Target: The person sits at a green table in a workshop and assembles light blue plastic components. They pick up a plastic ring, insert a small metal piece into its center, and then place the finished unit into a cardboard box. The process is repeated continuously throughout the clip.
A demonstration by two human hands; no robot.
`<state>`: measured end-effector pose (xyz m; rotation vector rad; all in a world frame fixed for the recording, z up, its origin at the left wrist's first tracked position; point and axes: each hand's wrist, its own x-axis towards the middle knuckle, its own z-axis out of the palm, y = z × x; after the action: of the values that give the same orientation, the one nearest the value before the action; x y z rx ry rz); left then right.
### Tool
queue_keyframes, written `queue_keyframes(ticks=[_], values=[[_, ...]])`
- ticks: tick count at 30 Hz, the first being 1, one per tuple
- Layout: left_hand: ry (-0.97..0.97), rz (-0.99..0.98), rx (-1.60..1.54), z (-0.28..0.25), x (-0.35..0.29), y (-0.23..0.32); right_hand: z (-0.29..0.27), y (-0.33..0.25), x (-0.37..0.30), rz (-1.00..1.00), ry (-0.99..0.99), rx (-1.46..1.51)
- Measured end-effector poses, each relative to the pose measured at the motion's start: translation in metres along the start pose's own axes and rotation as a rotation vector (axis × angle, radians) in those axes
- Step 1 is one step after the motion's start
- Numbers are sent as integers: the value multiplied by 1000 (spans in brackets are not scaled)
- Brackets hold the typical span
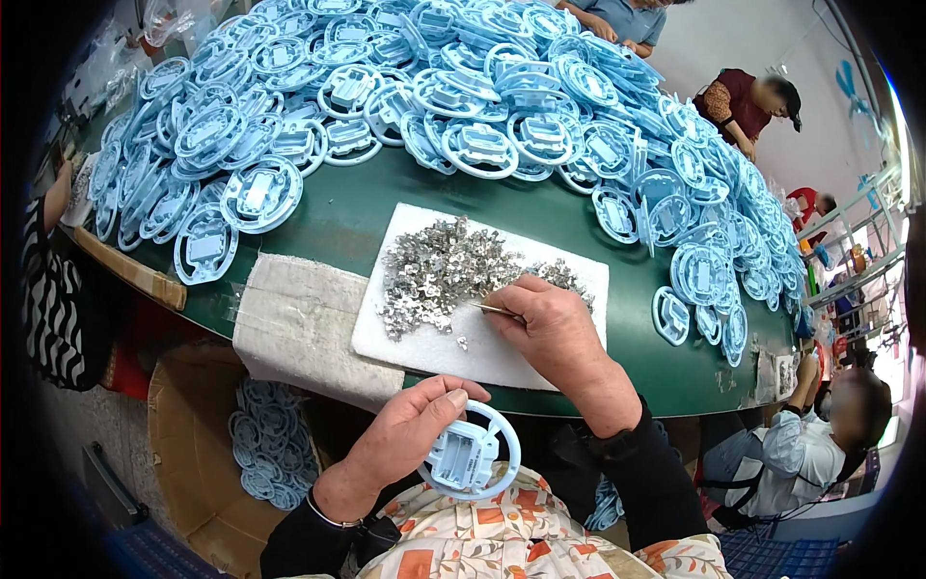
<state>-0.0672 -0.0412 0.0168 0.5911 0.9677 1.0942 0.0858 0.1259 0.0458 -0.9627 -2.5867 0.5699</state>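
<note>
My left hand (400, 431) grips a light blue plastic toy steering wheel (463, 459) by its rim, just off the table's near edge. The wheel's hollow back, with a rectangular battery-type compartment, faces up. My right hand (561, 336) pinches a thin pair of tweezers (496, 311), whose tip is at the near side of a heap of small silvery metal pieces (444, 270). They look like contact clips, too small to make out exactly. The heap lies on a white foam board (482, 360); one or two pieces sit apart from it. The tweezers' tip is too small to show whether it holds a piece.
A large mound of similar blue wheels (473, 92) covers the far side of the green table (352, 217). A folded pale cloth (299, 318) lies left of the board. Below left, a cardboard box (188, 454) contains more wheels. Several people work around the table.
</note>
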Motion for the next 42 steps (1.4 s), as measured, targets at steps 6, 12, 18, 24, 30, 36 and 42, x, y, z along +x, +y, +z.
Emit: queue_keyframes(ticks=[6,12,18,24,30,36,42], values=[[20,18,58,2,8,3,-13,1,-12,59,-55,303],[40,87,127,15,26,9,-35,-4,-29,36,-96,387],[82,105,135,20,46,12,-24,6,-25,-43,-37,410],[186,169,95,24,41,11,-10,13,-15,151,20,592],[157,168,125,22,46,13,-9,15,-13,239,34,650],[141,193,113,23,55,17,-11,10,-10,227,16,613],[152,190,128,16,60,20,-16,12,-9,363,-96,1033]])
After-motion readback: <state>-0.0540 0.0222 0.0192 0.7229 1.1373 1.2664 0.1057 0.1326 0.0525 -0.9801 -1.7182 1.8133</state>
